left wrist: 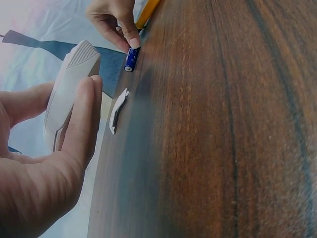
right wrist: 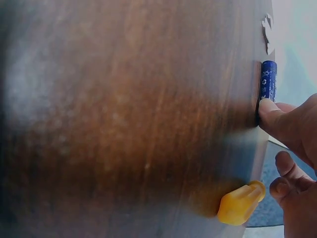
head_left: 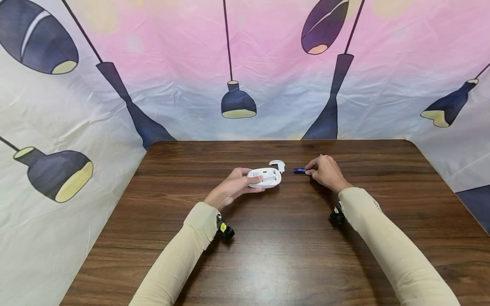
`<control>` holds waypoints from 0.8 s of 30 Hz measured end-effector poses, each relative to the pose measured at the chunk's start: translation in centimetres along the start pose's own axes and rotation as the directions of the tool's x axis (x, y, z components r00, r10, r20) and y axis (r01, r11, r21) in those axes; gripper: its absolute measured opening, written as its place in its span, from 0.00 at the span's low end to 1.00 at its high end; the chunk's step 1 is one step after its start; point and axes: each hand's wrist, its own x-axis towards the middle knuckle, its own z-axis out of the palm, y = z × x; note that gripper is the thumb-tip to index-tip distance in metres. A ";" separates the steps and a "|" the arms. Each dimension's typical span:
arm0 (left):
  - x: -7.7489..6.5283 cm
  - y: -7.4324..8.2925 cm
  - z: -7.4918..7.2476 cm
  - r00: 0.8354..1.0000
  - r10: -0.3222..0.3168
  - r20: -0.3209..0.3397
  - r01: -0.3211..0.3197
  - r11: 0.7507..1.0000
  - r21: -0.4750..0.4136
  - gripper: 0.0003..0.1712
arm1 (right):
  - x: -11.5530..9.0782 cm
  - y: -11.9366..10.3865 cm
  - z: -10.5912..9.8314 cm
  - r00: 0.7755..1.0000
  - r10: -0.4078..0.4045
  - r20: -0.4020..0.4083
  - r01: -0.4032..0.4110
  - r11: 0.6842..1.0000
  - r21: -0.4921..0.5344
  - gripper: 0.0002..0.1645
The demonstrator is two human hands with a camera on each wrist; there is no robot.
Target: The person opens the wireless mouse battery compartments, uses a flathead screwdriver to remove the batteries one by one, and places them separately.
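My left hand (head_left: 236,185) holds a white computer mouse (head_left: 272,181), thumb on its underside and fingers beneath. The mouse is turned bottom up, its battery compartment uncovered and facing the head camera. In the left wrist view the mouse (left wrist: 69,94) shows edge-on, raised above the table. My right hand (head_left: 326,173) pinches one end of a blue cylindrical battery (right wrist: 269,79) between thumb and finger, low at the tabletop. Between the two hands, just behind the mouse, lies the white battery cover (head_left: 278,164).
On the wooden table (head_left: 252,255), beside the right hand, lies a yellow tool handle (right wrist: 240,204), mostly hidden by that hand in the head view. Behind the table's far edge hangs a cloth backdrop (head_left: 191,97) printed with lamps.
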 end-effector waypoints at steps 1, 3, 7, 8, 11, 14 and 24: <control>0.0 0.0 0.0 1.000 0.002 0.001 -0.002 1.000 0.001 0.23 | 0.0 0.0 0.0 1.000 0.002 0.001 -0.002 1.000 0.001 0.07; -0.1 0.0 0.0 1.000 0.004 0.003 -0.004 1.000 0.004 0.23 | 0.0 0.0 0.0 1.000 0.003 0.002 -0.003 1.000 0.004 0.07; -0.1 0.0 0.1 1.000 0.007 0.006 -0.007 1.000 0.005 0.23 | -0.1 0.0 -0.1 1.000 0.002 0.004 -0.002 1.000 0.010 0.07; -0.1 0.0 0.1 1.000 0.006 0.006 -0.006 1.000 0.004 0.23 | -0.1 -0.1 -0.1 1.000 0.001 0.004 -0.001 1.000 0.012 0.08; -0.1 0.0 0.1 1.000 0.004 0.006 -0.004 1.000 -0.002 0.23 | -0.2 -0.1 -0.1 1.000 0.001 0.006 -0.001 1.000 0.017 0.08; -0.1 0.0 0.1 1.000 0.003 0.006 -0.003 1.000 -0.002 0.23 | -0.2 -0.1 -0.1 1.000 0.005 0.009 -0.005 1.000 0.025 0.09; -0.1 0.0 0.0 1.000 0.008 0.009 -0.008 1.000 0.007 0.23 | -0.1 -0.2 -0.3 1.000 0.023 0.019 -0.023 0.999 0.035 0.10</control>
